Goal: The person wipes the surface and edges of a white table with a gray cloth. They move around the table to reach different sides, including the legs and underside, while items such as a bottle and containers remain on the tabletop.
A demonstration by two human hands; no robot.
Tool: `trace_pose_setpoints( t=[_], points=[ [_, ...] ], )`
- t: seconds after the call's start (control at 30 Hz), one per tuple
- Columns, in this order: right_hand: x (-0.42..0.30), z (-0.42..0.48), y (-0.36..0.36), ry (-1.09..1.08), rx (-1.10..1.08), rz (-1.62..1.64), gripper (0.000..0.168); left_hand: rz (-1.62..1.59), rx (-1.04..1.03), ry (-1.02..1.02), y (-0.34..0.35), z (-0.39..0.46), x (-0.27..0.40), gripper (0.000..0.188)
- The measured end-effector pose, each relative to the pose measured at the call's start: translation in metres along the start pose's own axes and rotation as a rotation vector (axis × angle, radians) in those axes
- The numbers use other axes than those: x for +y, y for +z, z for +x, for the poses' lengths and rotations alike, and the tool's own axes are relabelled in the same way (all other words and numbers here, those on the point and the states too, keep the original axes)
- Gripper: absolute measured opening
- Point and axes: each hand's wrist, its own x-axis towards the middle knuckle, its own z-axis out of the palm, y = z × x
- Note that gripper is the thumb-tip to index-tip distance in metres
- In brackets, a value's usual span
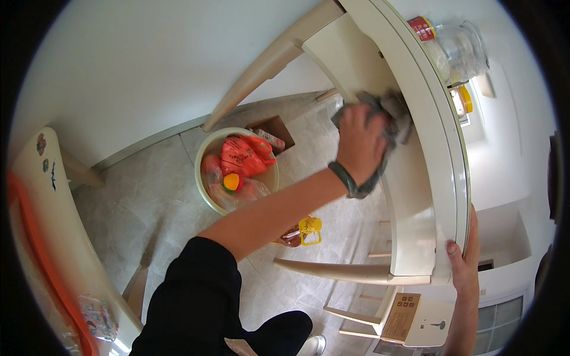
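My left hand (363, 138), with a dark band at the wrist, is closed on a grey cloth (394, 111). The cloth, blurred, lies against the inner side of the curved cream apron of a table (412, 191). My right hand (465, 262) grips the rim of the same table, its thumb on the edge face and its fingers partly hidden beyond the edge. The table appears sideways in the picture. On its top, at the upper right, are a clear plastic container (463, 51), a red-labelled jar (421, 29) and a yellow-lidded jar (463, 101).
On the tiled floor stand a round tub (198, 178) with red and clear plastic bags, an open cardboard box (285, 133) and a yellow-capped oil bottle (294, 236). Wooden table legs (254, 84) frame the floor area. A stickered cream furniture piece (67, 213) is at left, a chair (427, 327) lower right.
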Motion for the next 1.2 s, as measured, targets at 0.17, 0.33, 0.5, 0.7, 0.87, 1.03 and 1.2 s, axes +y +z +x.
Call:
trace_pose_setpoints(
  t=[0.17, 0.33, 0.5, 0.7, 0.87, 1.03, 1.2],
  points=[
    [-0.001, 0.004, -0.002, -0.039, 0.000, -0.016, 0.090, -0.048, 0.470, -0.531, -0.020, 0.120, -0.101, 0.052],
    [0.002, -0.004, -0.002, 0.023, 0.001, -0.045, 0.088, -0.457, 0.401, -0.837, -0.019, 0.111, -0.064, 0.063],
    [0.009, -0.011, -0.002, 0.020, 0.039, -0.049, 0.088, -0.461, 0.267, -0.800, 0.021, 0.026, -0.013, 0.065],
    [-0.002, -0.003, 0.000, -0.027, 0.047, -0.081, 0.085, -0.603, 0.233, -0.899, 0.053, -0.051, 0.046, 0.053],
    [-0.004, 0.002, 0.005, -0.046, 0.064, -0.067, 0.079, -0.508, -0.019, -0.954, 0.058, -0.123, 0.095, 0.055],
    [0.004, -0.005, 0.001, -0.004, 0.060, -0.091, 0.079, -0.654, -0.226, -1.063, 0.051, -0.131, 0.098, 0.053],
    [0.008, -0.002, 0.002, -0.066, 0.076, -0.127, 0.079, -0.686, -0.055, -0.952, 0.045, -0.081, 0.040, 0.047]
  ],
)
